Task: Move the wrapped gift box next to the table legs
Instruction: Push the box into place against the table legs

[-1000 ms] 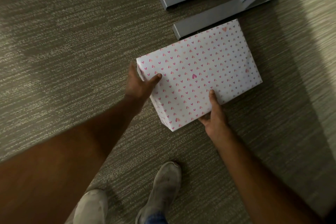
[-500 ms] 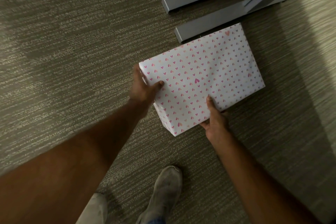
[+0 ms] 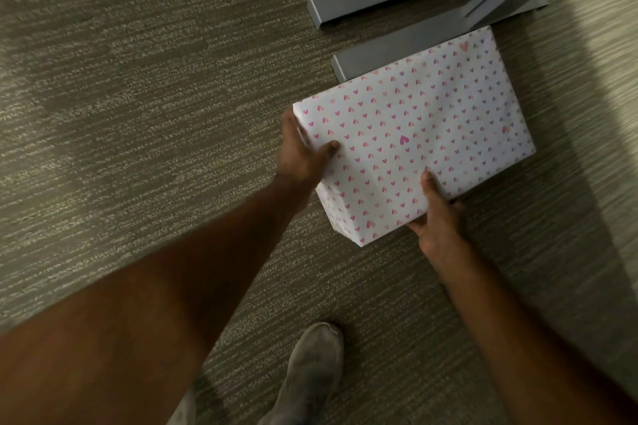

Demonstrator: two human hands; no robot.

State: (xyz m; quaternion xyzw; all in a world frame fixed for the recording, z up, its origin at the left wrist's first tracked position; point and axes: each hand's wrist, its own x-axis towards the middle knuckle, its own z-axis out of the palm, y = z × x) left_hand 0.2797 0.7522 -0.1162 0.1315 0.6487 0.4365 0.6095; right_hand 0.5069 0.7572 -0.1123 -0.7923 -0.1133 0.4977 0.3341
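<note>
Two hands are holding the gift box in the middle right of the frame. Your left hand is gripping its left end, thumb lying on top. Your right hand is gripping the near edge, thumb on top too. The box is sitting just beside the gray table legs at the upper right, over the carpet. Your shoe is showing at the bottom.
</note>
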